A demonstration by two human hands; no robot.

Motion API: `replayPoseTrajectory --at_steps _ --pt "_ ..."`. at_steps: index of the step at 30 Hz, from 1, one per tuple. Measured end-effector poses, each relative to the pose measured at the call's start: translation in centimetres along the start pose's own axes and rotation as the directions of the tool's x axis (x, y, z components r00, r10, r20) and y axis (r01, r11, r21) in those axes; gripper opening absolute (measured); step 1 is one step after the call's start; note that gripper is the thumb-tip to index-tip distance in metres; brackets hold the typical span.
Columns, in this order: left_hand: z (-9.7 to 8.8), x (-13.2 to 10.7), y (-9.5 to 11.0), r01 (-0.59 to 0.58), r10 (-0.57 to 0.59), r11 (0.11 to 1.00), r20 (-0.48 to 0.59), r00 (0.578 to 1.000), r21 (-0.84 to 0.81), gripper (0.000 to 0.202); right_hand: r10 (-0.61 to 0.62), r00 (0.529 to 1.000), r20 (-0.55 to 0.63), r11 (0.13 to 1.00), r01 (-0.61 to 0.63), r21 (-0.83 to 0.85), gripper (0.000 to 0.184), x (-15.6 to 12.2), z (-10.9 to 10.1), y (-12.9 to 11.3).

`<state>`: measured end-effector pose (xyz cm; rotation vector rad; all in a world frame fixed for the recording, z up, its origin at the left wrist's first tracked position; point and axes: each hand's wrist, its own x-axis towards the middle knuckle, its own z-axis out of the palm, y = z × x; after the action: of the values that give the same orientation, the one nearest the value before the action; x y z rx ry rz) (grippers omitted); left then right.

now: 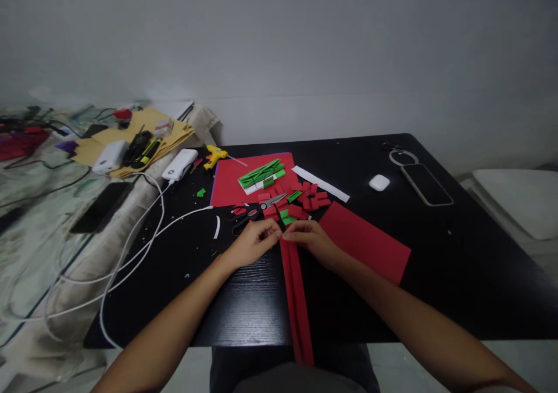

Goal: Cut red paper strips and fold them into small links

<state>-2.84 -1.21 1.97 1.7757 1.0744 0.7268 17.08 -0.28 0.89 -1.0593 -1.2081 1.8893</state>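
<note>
A long folded red paper strip (297, 300) runs from between my hands down over the table's front edge toward my lap. My left hand (257, 243) pinches its far end from the left, fingers closed. From the other side my right hand (314, 240) is closed on the same end, the two sets of fingertips almost meeting. Just beyond the fingertips lie a small green paper piece (286, 218) and a heap of cut red paper pieces (311, 196). Black-handled scissors (253, 211) rest open beside my left hand.
Red sheets (226, 181) (366, 239) flank the heap, one bearing folded green paper strips (261, 174). A yellow glue gun (214, 157), white power bank (180, 164) and white cable (157, 230) are left. White strip (320, 182), earbud case (379, 182) and phone (426, 184) lie right.
</note>
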Motion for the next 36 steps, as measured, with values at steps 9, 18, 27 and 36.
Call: replayPoseTrajectory --at_steps 9,18,27,36 --pt "0.3 0.0 -0.9 -0.022 0.022 1.000 -0.098 0.995 -0.002 0.023 -0.033 0.999 0.037 0.999 0.035 -0.041 0.038 -0.1 0.1 0.1" --pt "0.4 0.0 -0.8 -0.033 0.035 0.999 -0.132 0.991 0.021 0.028 -0.012 0.999 0.033 0.998 0.014 -0.066 0.038 -0.2 0.0 0.1" --pt "0.5 0.2 -1.0 -0.020 0.011 0.999 -0.223 0.975 -0.036 0.029 0.103 0.982 0.159 0.977 -0.130 0.168 0.042 0.1 -0.1 0.8" --pt "0.8 0.3 -1.2 0.003 -0.015 0.999 -0.242 0.970 -0.050 0.030 0.085 0.994 0.070 0.993 -0.090 0.080 0.043 -0.1 0.1 0.5"
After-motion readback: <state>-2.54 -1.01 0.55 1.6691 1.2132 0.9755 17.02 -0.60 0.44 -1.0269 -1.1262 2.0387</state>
